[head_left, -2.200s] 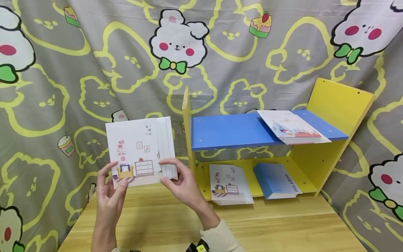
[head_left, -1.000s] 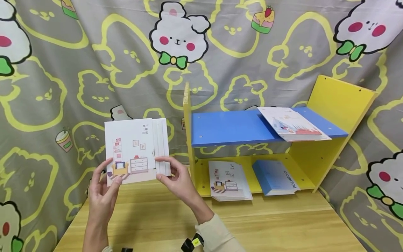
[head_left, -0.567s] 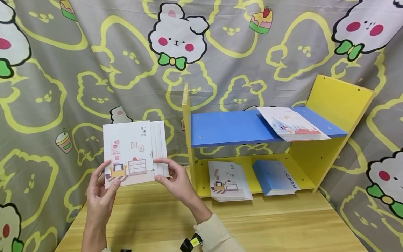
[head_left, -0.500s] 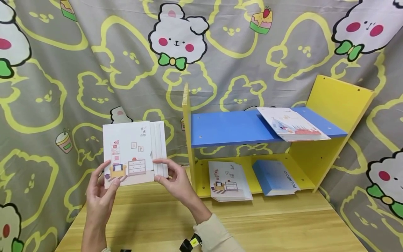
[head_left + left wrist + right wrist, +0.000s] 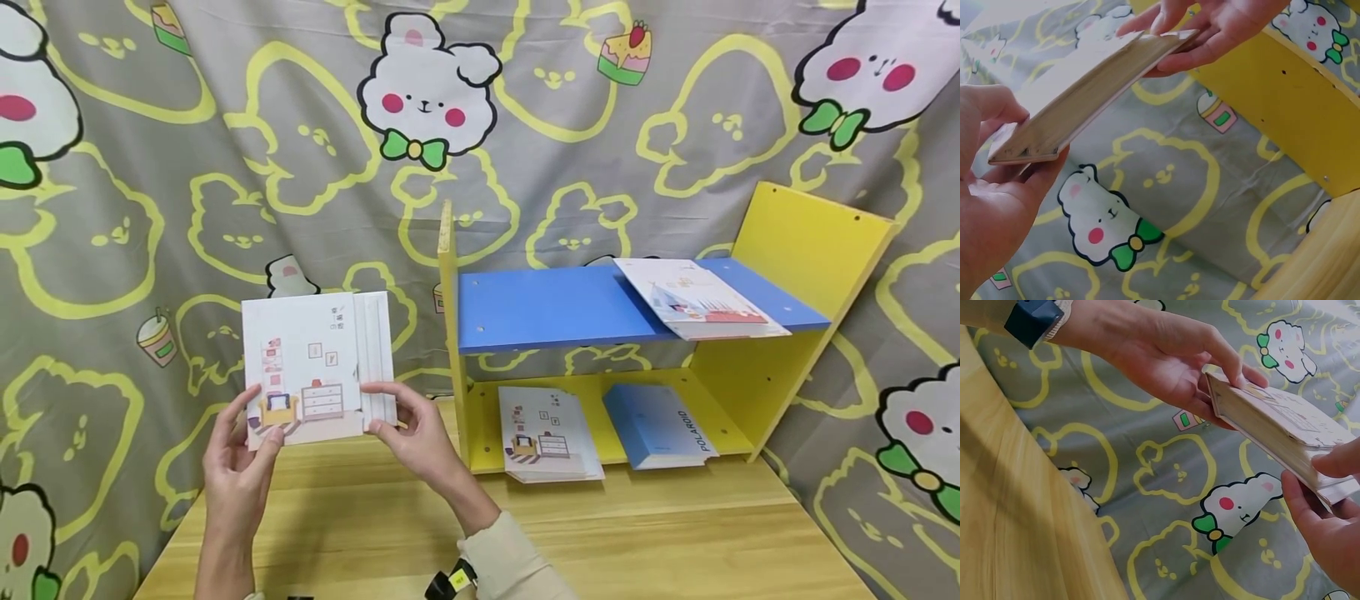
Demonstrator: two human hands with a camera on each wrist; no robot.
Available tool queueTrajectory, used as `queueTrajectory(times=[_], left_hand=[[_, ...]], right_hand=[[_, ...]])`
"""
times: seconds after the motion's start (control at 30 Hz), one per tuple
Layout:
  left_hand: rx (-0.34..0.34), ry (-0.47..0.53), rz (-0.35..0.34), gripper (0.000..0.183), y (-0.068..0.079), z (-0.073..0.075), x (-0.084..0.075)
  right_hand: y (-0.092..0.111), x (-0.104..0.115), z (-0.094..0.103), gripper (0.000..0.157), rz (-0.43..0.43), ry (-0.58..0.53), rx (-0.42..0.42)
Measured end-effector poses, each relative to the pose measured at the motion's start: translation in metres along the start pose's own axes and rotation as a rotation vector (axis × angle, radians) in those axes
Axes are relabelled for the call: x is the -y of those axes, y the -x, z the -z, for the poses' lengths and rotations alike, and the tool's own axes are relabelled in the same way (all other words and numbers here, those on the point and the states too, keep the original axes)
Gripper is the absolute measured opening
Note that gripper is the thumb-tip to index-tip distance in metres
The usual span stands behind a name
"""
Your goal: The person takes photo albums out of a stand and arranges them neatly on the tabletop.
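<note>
A white book (image 5: 300, 342), its cover printed with a yellow armchair and a dresser, is held upright above the table in the head view. My left hand (image 5: 240, 458) grips its lower left corner, thumb on the front cover. Along the right edge, my right hand (image 5: 420, 437) pinches a ridged white strip by the spine between thumb and fingers. The left wrist view shows the book's page block (image 5: 1085, 94) from below, both hands at opposite ends. In the right wrist view the book (image 5: 1272, 425) is tilted. Fingers behind the cover are partly hidden.
To the right stands a yellow shelf unit (image 5: 810, 258) with a blue upper board (image 5: 547, 308). On that board lies an illustrated white book (image 5: 697, 300). Below are a matching armchair book (image 5: 547, 433) and a blue POLAROID book (image 5: 660, 425). A patterned curtain hangs behind the wooden table (image 5: 637, 533).
The book and both hands have shifted slightly left and a little lower in the head view. The grip looks the same, and the books on the shelves have not moved.
</note>
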State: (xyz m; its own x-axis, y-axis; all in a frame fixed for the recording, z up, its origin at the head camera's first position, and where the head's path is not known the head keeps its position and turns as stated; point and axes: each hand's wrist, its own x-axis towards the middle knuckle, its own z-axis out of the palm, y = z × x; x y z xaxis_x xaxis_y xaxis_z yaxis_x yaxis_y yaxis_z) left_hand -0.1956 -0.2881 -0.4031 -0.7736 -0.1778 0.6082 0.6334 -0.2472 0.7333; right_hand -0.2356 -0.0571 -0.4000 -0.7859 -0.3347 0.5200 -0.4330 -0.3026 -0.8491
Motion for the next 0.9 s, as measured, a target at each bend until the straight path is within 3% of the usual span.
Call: queueTrajectory(times=[0.47,0.9], left_hand=[[-0.031,0.017,-0.01,0.062,-0.003,0.004,0.003],[-0.097,-0.047,0.032,0.06,-0.002,0.009,0.007]], right_hand=[[-0.002,-0.006,-0.004,0.049,0.006,-0.013,-0.043],[-0.005,-0.014,-0.006,0.053,-0.018,-0.047,-0.011]])
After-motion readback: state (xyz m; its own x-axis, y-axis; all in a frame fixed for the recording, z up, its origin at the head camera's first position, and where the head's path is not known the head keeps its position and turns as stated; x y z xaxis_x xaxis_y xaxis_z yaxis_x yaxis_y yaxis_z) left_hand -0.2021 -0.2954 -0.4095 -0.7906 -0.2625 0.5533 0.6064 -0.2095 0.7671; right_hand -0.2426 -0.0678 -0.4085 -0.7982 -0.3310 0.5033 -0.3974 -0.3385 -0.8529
